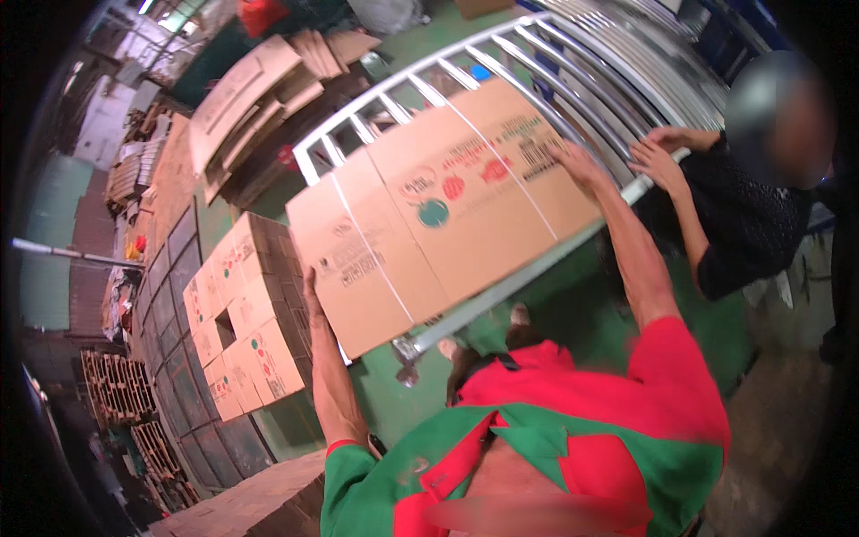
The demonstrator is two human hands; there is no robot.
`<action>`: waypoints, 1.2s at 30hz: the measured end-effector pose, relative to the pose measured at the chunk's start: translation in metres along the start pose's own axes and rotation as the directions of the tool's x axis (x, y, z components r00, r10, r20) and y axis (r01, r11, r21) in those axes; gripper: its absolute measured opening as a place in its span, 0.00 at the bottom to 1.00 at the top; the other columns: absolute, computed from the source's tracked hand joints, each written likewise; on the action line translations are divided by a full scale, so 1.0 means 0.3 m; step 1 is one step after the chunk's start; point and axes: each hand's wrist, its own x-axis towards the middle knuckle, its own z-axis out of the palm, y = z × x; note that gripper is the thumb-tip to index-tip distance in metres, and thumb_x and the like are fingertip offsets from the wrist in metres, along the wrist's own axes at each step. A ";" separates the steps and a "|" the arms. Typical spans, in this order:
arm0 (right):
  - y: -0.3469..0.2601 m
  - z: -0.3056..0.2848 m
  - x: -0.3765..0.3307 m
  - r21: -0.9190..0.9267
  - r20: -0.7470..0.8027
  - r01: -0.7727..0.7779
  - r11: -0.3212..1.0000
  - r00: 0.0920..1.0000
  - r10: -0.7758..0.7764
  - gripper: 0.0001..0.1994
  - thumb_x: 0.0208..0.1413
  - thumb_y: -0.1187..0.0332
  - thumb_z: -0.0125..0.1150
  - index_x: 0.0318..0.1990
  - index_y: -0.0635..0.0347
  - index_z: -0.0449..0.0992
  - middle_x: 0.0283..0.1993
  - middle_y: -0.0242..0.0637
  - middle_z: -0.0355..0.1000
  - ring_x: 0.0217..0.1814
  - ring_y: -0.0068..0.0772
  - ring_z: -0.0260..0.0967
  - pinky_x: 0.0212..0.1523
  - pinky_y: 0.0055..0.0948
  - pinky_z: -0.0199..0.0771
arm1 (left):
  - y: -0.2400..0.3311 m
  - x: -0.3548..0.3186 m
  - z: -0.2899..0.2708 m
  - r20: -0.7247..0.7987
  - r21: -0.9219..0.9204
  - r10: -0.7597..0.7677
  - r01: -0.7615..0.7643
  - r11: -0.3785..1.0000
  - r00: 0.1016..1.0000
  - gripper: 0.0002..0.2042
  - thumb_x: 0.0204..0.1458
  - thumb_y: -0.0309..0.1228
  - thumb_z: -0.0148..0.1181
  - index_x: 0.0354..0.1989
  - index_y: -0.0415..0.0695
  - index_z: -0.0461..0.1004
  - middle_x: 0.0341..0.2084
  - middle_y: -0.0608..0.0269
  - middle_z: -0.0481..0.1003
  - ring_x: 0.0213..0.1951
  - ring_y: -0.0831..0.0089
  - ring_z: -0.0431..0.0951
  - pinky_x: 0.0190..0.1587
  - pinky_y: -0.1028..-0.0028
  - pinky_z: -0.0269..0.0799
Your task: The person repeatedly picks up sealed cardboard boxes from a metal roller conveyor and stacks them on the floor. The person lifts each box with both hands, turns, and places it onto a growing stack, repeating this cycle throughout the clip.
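A strapped bundle of flat brown cardboard cartons [474, 233] lies tilted over the near end of a metal roller conveyor [586, 85]. Two white straps cross the bundle, and red and green fruit pictures mark its top. My left hand [310, 294] holds its left edge, with most of the fingers hidden behind the cardboard. At the right end, my right hand [580, 166] grips the corner, its fingertips at the upper edge. To the right, a co-worker's hands [660, 161] are close together over the conveyor rollers, apart from the bundle.
Left of me stands a stack of similar carton bundles [284, 362] on the floor. Cardboard sheets [246, 94] are piled behind the conveyor's left side. Wooden pallets [116, 387] stand at the far left. A co-worker in black [747, 210] is close on my right.
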 end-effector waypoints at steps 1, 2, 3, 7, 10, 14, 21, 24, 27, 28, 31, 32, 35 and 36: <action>-0.011 0.024 -0.025 -0.022 -0.059 -0.019 1.000 0.998 0.018 0.24 0.64 0.56 0.53 0.60 0.65 0.71 0.53 0.40 0.75 0.54 0.30 0.70 0.57 0.32 0.67 | 0.024 -0.007 -0.011 0.008 -0.019 0.005 -0.005 1.000 1.000 0.38 0.52 0.55 0.58 0.65 0.39 0.62 0.56 0.47 0.71 0.51 0.54 0.76 0.52 0.57 0.76; -0.023 0.052 -0.060 -0.061 -0.063 0.050 0.997 0.997 -0.054 0.23 0.64 0.57 0.53 0.59 0.65 0.71 0.53 0.38 0.75 0.53 0.28 0.71 0.56 0.31 0.68 | 0.055 -0.026 -0.022 -0.030 0.052 0.053 -0.051 0.997 0.998 0.38 0.52 0.55 0.58 0.66 0.40 0.61 0.56 0.48 0.71 0.53 0.55 0.75 0.54 0.56 0.75; -0.037 0.088 -0.107 0.018 -0.058 -0.016 1.000 0.998 0.017 0.23 0.64 0.57 0.53 0.59 0.65 0.71 0.54 0.37 0.75 0.52 0.28 0.71 0.55 0.30 0.69 | 0.093 -0.045 -0.027 -0.013 0.121 0.085 -0.083 0.989 0.996 0.38 0.53 0.55 0.58 0.66 0.41 0.61 0.57 0.50 0.70 0.54 0.55 0.74 0.55 0.56 0.73; -0.090 0.228 -0.331 0.288 -0.071 -0.083 0.954 0.992 0.108 0.21 0.63 0.60 0.56 0.59 0.64 0.71 0.54 0.35 0.74 0.53 0.28 0.71 0.55 0.31 0.70 | 0.333 -0.153 0.000 -0.038 0.255 0.106 -0.093 0.962 0.994 0.38 0.52 0.51 0.61 0.67 0.42 0.60 0.59 0.51 0.69 0.56 0.56 0.71 0.58 0.57 0.70; -0.101 0.392 -0.439 0.452 -0.163 0.013 0.892 0.984 0.068 0.22 0.62 0.62 0.59 0.59 0.63 0.71 0.54 0.34 0.74 0.54 0.28 0.71 0.56 0.32 0.70 | 0.629 -0.257 0.105 -0.004 0.470 0.292 -0.256 0.845 0.956 0.38 0.51 0.50 0.63 0.68 0.43 0.60 0.60 0.53 0.67 0.59 0.59 0.68 0.61 0.59 0.67; -0.160 0.700 -0.493 0.673 -0.326 0.186 0.716 0.943 0.062 0.24 0.61 0.62 0.61 0.62 0.61 0.67 0.60 0.37 0.70 0.61 0.31 0.65 0.61 0.34 0.65 | 1.100 -0.306 0.378 0.257 0.841 0.555 -0.466 0.275 0.791 0.39 0.50 0.52 0.62 0.68 0.43 0.60 0.61 0.52 0.66 0.60 0.58 0.67 0.61 0.59 0.66; -0.379 1.204 -0.368 0.877 -0.366 0.322 0.356 0.928 0.062 0.40 0.61 0.52 0.62 0.72 0.59 0.49 0.69 0.40 0.58 0.68 0.35 0.56 0.68 0.32 0.57 | 1.412 -0.191 0.817 0.526 0.766 0.262 -0.316 -0.560 0.809 0.41 0.48 0.55 0.61 0.68 0.44 0.59 0.62 0.51 0.65 0.61 0.56 0.66 0.62 0.57 0.65; -0.364 1.280 -0.379 0.834 -0.103 0.066 0.548 0.994 0.036 0.44 0.60 0.47 0.61 0.73 0.62 0.45 0.70 0.46 0.55 0.70 0.38 0.54 0.69 0.35 0.55 | 1.397 -0.149 0.893 0.501 0.712 0.190 -0.277 -0.646 0.844 0.42 0.48 0.57 0.61 0.68 0.45 0.59 0.62 0.50 0.64 0.62 0.55 0.66 0.62 0.57 0.64; -0.291 1.270 -0.469 0.515 0.041 -0.327 0.792 0.932 0.359 0.39 0.61 0.53 0.62 0.70 0.64 0.49 0.66 0.47 0.60 0.65 0.36 0.60 0.64 0.33 0.61 | 1.372 -0.120 0.940 0.481 0.679 0.153 -0.256 -0.688 0.863 0.43 0.47 0.58 0.60 0.69 0.45 0.59 0.63 0.49 0.64 0.62 0.54 0.65 0.63 0.56 0.64; -0.268 1.262 -0.494 0.561 -0.025 -0.296 0.774 0.928 0.373 0.39 0.59 0.52 0.64 0.69 0.65 0.52 0.64 0.49 0.62 0.63 0.38 0.62 0.61 0.32 0.63 | 1.366 -0.115 0.957 0.476 0.667 0.143 -0.251 -0.701 0.868 0.43 0.47 0.59 0.60 0.69 0.45 0.59 0.63 0.49 0.64 0.62 0.54 0.65 0.63 0.56 0.64; -0.164 1.154 -0.550 0.654 -0.199 -0.168 0.737 0.902 0.383 0.36 0.60 0.52 0.63 0.67 0.67 0.57 0.61 0.48 0.65 0.59 0.38 0.66 0.58 0.32 0.65 | 1.336 -0.101 1.002 0.474 0.656 0.138 -0.244 -0.714 0.870 0.44 0.46 0.60 0.60 0.69 0.46 0.59 0.63 0.49 0.63 0.63 0.54 0.64 0.63 0.56 0.63; -0.134 1.117 -0.536 0.608 -0.304 -0.064 0.791 0.902 0.306 0.37 0.60 0.51 0.62 0.67 0.67 0.57 0.62 0.48 0.65 0.57 0.39 0.67 0.58 0.34 0.66 | 1.322 -0.103 1.014 0.469 0.654 0.139 -0.238 -0.718 0.872 0.45 0.46 0.61 0.59 0.69 0.46 0.59 0.63 0.48 0.63 0.63 0.53 0.64 0.63 0.56 0.63; -0.073 1.048 -0.451 0.721 -0.361 0.052 0.691 0.879 0.311 0.31 0.63 0.52 0.58 0.65 0.65 0.61 0.66 0.46 0.61 0.61 0.38 0.64 0.62 0.34 0.61 | 1.280 -0.119 1.064 0.474 0.635 0.137 -0.229 -0.738 0.870 0.46 0.45 0.62 0.59 0.69 0.46 0.59 0.64 0.48 0.62 0.64 0.53 0.64 0.64 0.55 0.63; -0.056 1.024 -0.404 0.783 -0.288 -0.007 0.622 0.882 0.372 0.32 0.64 0.50 0.56 0.67 0.64 0.60 0.68 0.45 0.59 0.64 0.38 0.61 0.64 0.33 0.58 | 1.262 -0.127 1.078 0.481 0.632 0.140 -0.231 -0.740 0.866 0.46 0.44 0.62 0.59 0.69 0.47 0.59 0.64 0.47 0.62 0.64 0.52 0.63 0.64 0.55 0.63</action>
